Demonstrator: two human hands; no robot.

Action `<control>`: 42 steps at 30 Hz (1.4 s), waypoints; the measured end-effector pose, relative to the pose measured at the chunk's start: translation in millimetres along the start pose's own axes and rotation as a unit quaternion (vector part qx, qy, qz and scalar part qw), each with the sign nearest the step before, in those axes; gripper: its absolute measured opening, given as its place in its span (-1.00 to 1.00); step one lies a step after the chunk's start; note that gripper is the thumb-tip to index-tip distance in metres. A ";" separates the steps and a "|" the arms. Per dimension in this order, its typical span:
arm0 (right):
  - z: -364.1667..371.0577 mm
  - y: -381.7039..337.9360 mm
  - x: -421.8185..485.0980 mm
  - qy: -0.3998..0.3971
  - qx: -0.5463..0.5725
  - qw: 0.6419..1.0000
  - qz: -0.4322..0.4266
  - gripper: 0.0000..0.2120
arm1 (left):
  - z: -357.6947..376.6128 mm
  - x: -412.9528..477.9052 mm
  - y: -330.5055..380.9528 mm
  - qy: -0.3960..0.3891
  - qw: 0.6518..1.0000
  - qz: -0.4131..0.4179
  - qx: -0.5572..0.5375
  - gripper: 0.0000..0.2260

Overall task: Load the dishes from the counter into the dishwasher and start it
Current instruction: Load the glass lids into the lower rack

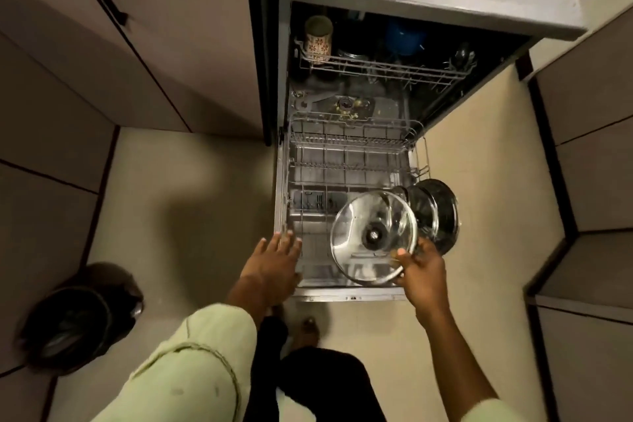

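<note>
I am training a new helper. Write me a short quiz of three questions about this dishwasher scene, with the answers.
1. True or false: the right hand has its grip on a glass lid.
2. Which rack holds the flowered cup? A) upper rack B) lower rack
3. Fill in: the left hand is ___, holding nothing.
Key: 1 true; 2 A; 3 open.
</note>
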State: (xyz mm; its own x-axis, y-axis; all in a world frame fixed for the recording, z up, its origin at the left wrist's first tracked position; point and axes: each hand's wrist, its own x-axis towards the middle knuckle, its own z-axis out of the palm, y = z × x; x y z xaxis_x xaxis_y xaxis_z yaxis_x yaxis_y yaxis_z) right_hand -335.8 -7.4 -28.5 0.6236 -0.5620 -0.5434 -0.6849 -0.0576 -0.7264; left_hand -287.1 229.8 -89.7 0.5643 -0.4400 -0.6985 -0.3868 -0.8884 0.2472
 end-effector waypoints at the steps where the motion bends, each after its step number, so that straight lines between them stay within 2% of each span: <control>1: 6.5 6.7 21.0 0.001 -0.035 0.999 -0.010 -0.77 | 9.8 21.4 -4.0 -0.012 1.000 0.003 0.011 -0.37; 4: 24.4 32.6 88.7 0.000 -0.136 0.990 -0.042 -0.80 | 36.1 85.8 -10.3 -0.032 0.999 0.003 0.011 -0.37; 9: 42.0 65.8 163.8 0.009 -0.201 0.978 -0.059 -0.71 | 63.1 170.0 -2.3 -0.058 0.998 0.024 0.019 -0.38; 19: 69.1 100.3 220.7 0.065 -0.342 0.934 -0.076 -0.77 | 110.3 275.1 3.0 -0.077 0.996 -0.021 -0.044 -0.35; 30: 92.4 112.2 251.7 0.067 -0.412 0.902 -0.113 -0.77 | 139.8 317.0 12.6 -0.129 0.989 -0.052 -0.053 -0.31; 35: 85.1 123.8 252.2 0.065 -0.396 0.912 -0.089 -0.79 | 147.2 320.1 11.6 -0.149 0.986 -0.065 -0.036 -0.29; 42: 73.2 119.0 253.0 0.096 -0.365 0.918 -0.121 -0.82 | 151.1 323.3 5.5 -0.157 0.984 -0.068 -0.045 -0.29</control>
State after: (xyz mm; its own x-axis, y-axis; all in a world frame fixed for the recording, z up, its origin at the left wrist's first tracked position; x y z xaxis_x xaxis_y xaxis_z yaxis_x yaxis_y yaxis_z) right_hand -232.0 -96.1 -283.3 0.7606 -0.5915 -0.2676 -0.6492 -0.6984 -0.3014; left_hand -217.0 102.4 -415.6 0.3477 -0.2666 -0.8989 -0.2497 -0.9504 0.1853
